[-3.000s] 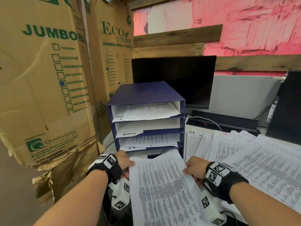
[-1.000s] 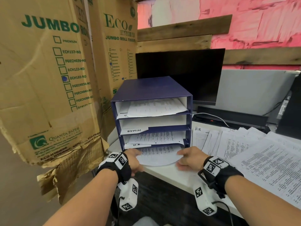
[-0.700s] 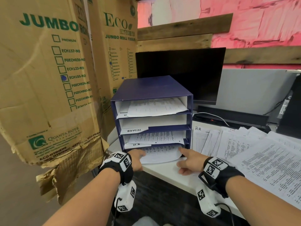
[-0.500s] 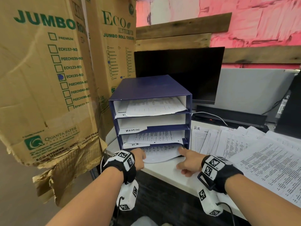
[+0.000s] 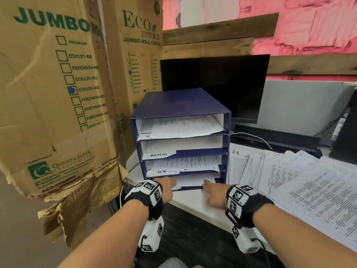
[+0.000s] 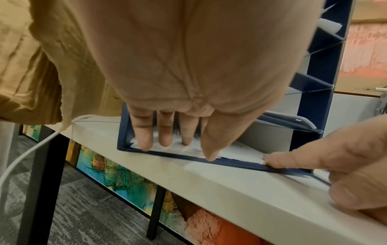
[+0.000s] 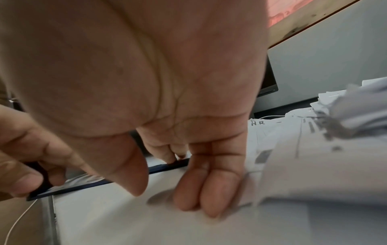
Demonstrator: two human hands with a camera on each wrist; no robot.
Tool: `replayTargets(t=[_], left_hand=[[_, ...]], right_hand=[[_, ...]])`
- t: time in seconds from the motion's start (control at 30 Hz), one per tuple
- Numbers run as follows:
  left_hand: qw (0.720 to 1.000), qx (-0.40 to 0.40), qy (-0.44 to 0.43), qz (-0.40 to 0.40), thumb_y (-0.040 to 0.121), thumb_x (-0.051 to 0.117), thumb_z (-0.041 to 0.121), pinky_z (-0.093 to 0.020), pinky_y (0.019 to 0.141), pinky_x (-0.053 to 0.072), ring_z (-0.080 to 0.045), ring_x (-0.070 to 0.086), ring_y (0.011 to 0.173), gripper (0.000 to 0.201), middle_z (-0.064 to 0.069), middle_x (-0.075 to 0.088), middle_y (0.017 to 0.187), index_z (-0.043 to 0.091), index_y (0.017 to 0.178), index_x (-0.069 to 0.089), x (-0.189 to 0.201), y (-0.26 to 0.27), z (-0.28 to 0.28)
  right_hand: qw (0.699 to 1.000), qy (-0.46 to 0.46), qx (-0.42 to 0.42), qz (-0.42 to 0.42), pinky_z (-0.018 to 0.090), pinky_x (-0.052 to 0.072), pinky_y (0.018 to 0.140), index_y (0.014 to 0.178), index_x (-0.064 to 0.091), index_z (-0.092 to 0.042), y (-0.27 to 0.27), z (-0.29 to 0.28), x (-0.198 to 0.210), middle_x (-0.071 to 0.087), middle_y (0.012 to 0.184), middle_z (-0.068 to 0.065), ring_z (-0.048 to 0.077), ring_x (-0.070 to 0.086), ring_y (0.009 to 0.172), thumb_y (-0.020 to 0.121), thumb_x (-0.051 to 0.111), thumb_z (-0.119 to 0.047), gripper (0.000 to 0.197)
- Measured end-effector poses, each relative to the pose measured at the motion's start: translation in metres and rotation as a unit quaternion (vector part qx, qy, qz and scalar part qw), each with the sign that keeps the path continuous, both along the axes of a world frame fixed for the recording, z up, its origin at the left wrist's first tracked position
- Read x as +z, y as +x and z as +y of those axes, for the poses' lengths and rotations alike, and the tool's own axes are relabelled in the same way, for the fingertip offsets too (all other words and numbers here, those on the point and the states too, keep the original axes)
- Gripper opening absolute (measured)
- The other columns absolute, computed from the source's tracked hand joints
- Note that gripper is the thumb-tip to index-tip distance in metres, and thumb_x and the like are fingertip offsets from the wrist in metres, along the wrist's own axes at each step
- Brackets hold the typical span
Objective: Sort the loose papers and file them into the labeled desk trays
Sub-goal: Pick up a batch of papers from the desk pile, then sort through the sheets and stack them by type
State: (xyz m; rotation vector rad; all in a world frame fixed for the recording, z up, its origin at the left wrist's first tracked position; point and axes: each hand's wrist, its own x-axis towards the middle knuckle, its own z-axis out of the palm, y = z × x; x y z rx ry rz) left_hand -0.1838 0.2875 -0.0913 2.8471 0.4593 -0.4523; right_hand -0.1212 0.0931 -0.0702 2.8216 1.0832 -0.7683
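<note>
A blue four-tier tray unit (image 5: pixel 179 105) stands on the white desk (image 5: pixel 193 202). Its second tier carries an "ADMIN" label (image 5: pixel 158 154) and its third an "H.R" label (image 5: pixel 161 172). A printed sheet (image 5: pixel 193 180) lies in the bottom tier, almost fully inside. My left hand (image 5: pixel 168 187) presses straight fingers (image 6: pixel 165 139) flat on the sheet (image 6: pixel 240 152) just behind the tray's front lip (image 6: pixel 230 161). My right hand (image 5: pixel 210 192) touches the sheet's front edge with its extended index finger (image 6: pixel 282 159). Its outer fingers (image 7: pixel 205 190) rest on the desk. Neither hand grips anything.
Loose printed papers (image 5: pixel 289 180) fan across the desk to the right, the nearest marked "H.R" (image 5: pixel 236 157). Tall cardboard boxes (image 5: pixel 58 93) crowd the left side. A dark monitor (image 5: pixel 214 84) stands behind the trays. A white cable (image 6: pixel 31 149) hangs off the desk's left edge.
The sheet has slid deeper into the bottom tier, from sticking out over the desk to nearly inside. Both hands moved forward with it, and the right hand now pushes with its index finger.
</note>
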Motion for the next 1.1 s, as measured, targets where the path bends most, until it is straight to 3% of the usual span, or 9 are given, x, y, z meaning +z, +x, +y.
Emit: replayTargets(t=[0.13, 0.23, 0.37, 0.43, 0.53, 0.67, 0.9, 1.03, 1.1], left_hand=[[0.999, -0.012, 0.011, 0.045, 0.075, 0.046, 0.021, -0.036, 0.092, 0.049, -0.027, 0.059, 0.105, 0.026, -0.003, 0.056, 0.113, 0.024, 0.099, 0.054, 0.003, 0.002, -0.005], [0.998, -0.040, 0.023, 0.044, 0.079, 0.047, 0.020, -0.036, 0.083, 0.052, -0.028, 0.060, 0.093, 0.019, -0.009, 0.060, 0.107, 0.013, 0.095, 0.054, 0.011, 0.003, -0.017], [0.996, -0.085, 0.030, -0.001, 0.090, 0.045, 0.011, -0.028, 0.073, 0.041, -0.021, 0.048, 0.085, 0.014, -0.006, 0.050, 0.097, 0.013, 0.097, 0.057, 0.023, 0.012, -0.041], [0.996, -0.092, 0.018, -0.013, 0.092, 0.045, 0.011, -0.027, 0.075, 0.039, -0.019, 0.046, 0.086, 0.014, -0.004, 0.048, 0.095, 0.016, 0.096, 0.058, 0.028, 0.020, -0.056], [0.995, -0.085, -0.020, -0.039, 0.088, 0.050, 0.013, -0.031, 0.081, 0.052, -0.023, 0.063, 0.090, 0.015, -0.007, 0.066, 0.099, 0.010, 0.088, 0.065, 0.035, 0.031, -0.078], [0.991, -0.115, -0.027, -0.058, 0.090, 0.051, 0.013, -0.033, 0.086, 0.053, -0.025, 0.064, 0.100, 0.025, -0.009, 0.068, 0.112, 0.008, 0.106, 0.070, 0.038, 0.041, -0.114], [0.978, -0.167, -0.092, -0.083, 0.092, 0.053, 0.020, -0.028, 0.093, 0.049, -0.022, 0.060, 0.110, 0.030, -0.004, 0.062, 0.123, 0.015, 0.120, 0.063, 0.040, 0.058, -0.189], [0.979, -0.167, -0.095, -0.061, 0.093, 0.052, 0.041, -0.029, 0.083, 0.042, -0.016, 0.053, 0.085, 0.024, -0.001, 0.053, 0.096, 0.019, 0.100, 0.058, 0.036, 0.068, -0.226], [0.984, -0.154, -0.082, -0.043, 0.091, 0.052, 0.050, -0.032, 0.092, 0.042, -0.021, 0.055, 0.106, 0.051, -0.005, 0.055, 0.117, 0.012, 0.124, 0.052, 0.033, 0.074, -0.232]], right_hand=[[0.999, 0.033, -0.015, 0.004, 0.029, 0.042, 0.102, 0.149, 0.016, -0.005, -0.001, -0.002, 0.002, 0.001, 0.159, 0.004, 0.027, 0.036, 0.135, 0.092, 0.039, -0.008, 0.061], [0.996, 0.077, -0.031, 0.039, 0.009, 0.043, 0.058, 0.146, 0.028, -0.005, 0.000, -0.013, 0.007, 0.029, 0.151, 0.010, 0.006, 0.054, 0.084, 0.094, 0.041, -0.010, 0.054], [0.986, 0.120, -0.087, 0.076, 0.018, 0.048, 0.049, 0.131, 0.054, -0.012, 0.001, -0.037, 0.018, 0.065, 0.091, 0.009, 0.008, 0.055, 0.053, 0.093, 0.047, -0.011, 0.039], [0.978, 0.161, -0.115, 0.073, 0.024, 0.054, 0.053, 0.122, 0.061, -0.015, 0.002, -0.052, 0.026, 0.067, 0.079, 0.010, 0.017, 0.062, 0.054, 0.094, 0.045, -0.010, 0.033], [0.964, 0.205, -0.164, 0.051, 0.032, 0.060, 0.063, 0.099, 0.068, -0.015, 0.010, -0.081, 0.037, 0.071, 0.089, 0.016, 0.025, 0.071, 0.069, 0.092, 0.049, -0.011, 0.021], [0.957, 0.187, -0.222, -0.015, 0.029, 0.058, 0.065, 0.099, 0.070, -0.006, 0.019, -0.127, 0.045, 0.067, 0.075, 0.006, 0.020, 0.067, 0.066, 0.092, 0.049, -0.012, 0.023], [0.964, 0.083, -0.246, -0.055, 0.027, 0.047, 0.095, 0.110, 0.070, -0.016, 0.024, -0.211, 0.035, 0.065, 0.119, -0.001, 0.017, 0.059, 0.110, 0.089, 0.053, -0.019, 0.027], [0.978, 0.088, -0.186, 0.025, 0.033, 0.026, 0.114, 0.119, 0.065, -0.028, 0.014, -0.239, 0.030, 0.051, 0.139, -0.012, 0.011, 0.043, 0.130, 0.087, 0.057, -0.019, 0.034], [0.976, 0.126, -0.162, 0.076, 0.030, 0.026, 0.114, 0.116, 0.067, -0.027, 0.010, -0.247, 0.028, 0.053, 0.136, -0.013, 0.006, 0.045, 0.128, 0.089, 0.059, -0.019, 0.029]])
